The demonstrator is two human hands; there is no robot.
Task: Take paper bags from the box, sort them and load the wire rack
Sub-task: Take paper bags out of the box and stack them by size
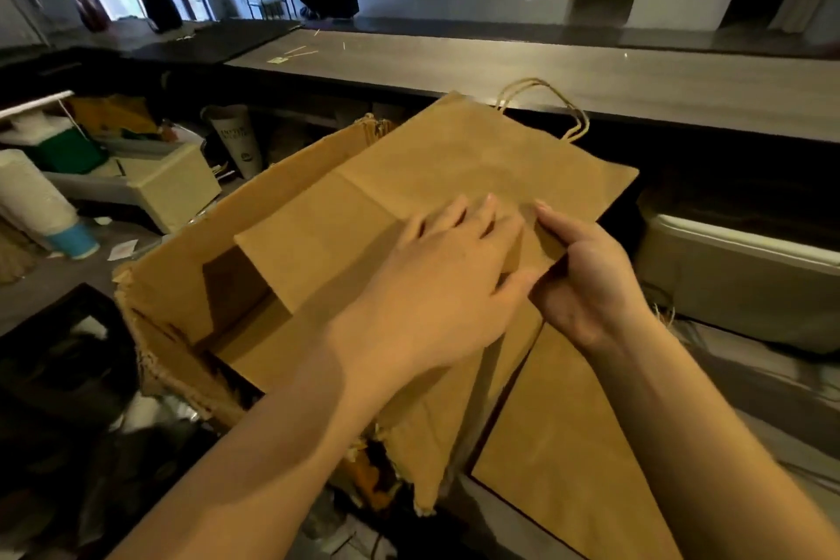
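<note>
Nearest the camera, both bare forearms are being stretched forward from the lower edge of the view. Just beside the right forearm, a second bag [559, 446] is lying flat on a grey surface. It is judged to be already out of the box and set aside.

A little further on, the paper bag [454, 159] is being held flat and slightly tilted above the open cardboard box [182, 282], with its twisted handles pointing away. The left hand [445, 282] is being pressed palm-down on the bag's face. Its fingers [488, 214] are straight and spread, grasping nothing. The right hand [586, 282] is being held at the bag's near right edge. The thumb is laid on top and the remaining fingers are tucked out of sight beneath, so the edge is being pinched.

The task is judged to be at an early stage, with one bag out and one being lifted or smoothed. Brown paper is showing low inside the box, though whether it is further bags cannot be told. No wire rack is being shown, so sorting and loading are taken as not yet done.

Beyond the box, a stack of cups [236, 136] is standing, and the long dark worktop [591, 77] is running across the far side.
</note>
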